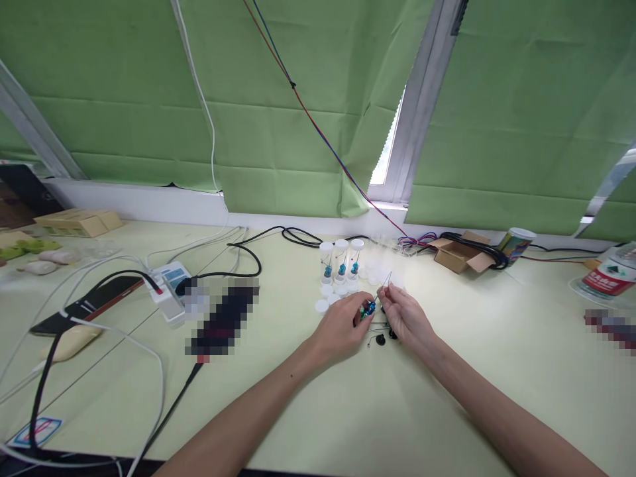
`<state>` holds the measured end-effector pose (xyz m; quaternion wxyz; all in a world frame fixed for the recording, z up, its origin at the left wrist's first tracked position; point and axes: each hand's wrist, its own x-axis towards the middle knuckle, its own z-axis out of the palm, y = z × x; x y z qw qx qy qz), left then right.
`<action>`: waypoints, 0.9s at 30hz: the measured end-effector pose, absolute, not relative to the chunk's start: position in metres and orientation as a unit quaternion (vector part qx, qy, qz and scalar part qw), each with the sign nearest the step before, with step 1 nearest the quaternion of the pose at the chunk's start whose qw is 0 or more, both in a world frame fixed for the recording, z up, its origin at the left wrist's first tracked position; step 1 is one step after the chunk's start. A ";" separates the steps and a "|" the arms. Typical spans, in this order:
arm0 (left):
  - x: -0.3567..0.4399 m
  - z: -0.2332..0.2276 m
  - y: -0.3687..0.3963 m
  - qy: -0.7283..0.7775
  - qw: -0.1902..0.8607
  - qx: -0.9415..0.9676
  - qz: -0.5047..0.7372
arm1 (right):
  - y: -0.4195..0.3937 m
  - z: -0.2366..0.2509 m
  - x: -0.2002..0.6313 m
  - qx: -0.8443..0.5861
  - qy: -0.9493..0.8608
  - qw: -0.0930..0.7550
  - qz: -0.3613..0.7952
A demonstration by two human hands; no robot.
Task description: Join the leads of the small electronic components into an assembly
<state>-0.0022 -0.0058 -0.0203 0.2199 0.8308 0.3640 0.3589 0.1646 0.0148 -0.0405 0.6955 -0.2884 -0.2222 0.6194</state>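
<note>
My left hand (342,324) is closed around a small shiny blue part (368,309) with a bit of green beside it; its exact kind is too small to tell. Just to the right, my right hand (405,315) pinches a thin wire (387,279) that loops up above the fingertips. Both hands nearly meet. On the table below them lie thin metal stems and a round black piece (380,339), partly hidden by the right hand. Behind stand three clear vials (341,262) with blue parts and wires inside. Several white round caps (322,307) lie in front of the vials.
A power strip (169,291) with tangled cables sits at left, near a pixelated dark object (226,321). At back right are an opened cardboard box (457,255), a can (517,246) and black cable. A container with a red label (609,278) stands far right.
</note>
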 end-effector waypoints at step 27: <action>-0.001 -0.018 -0.006 0.365 0.262 0.816 0.364 | 0.007 -0.026 0.159 -0.299 -0.141 0.681 0.654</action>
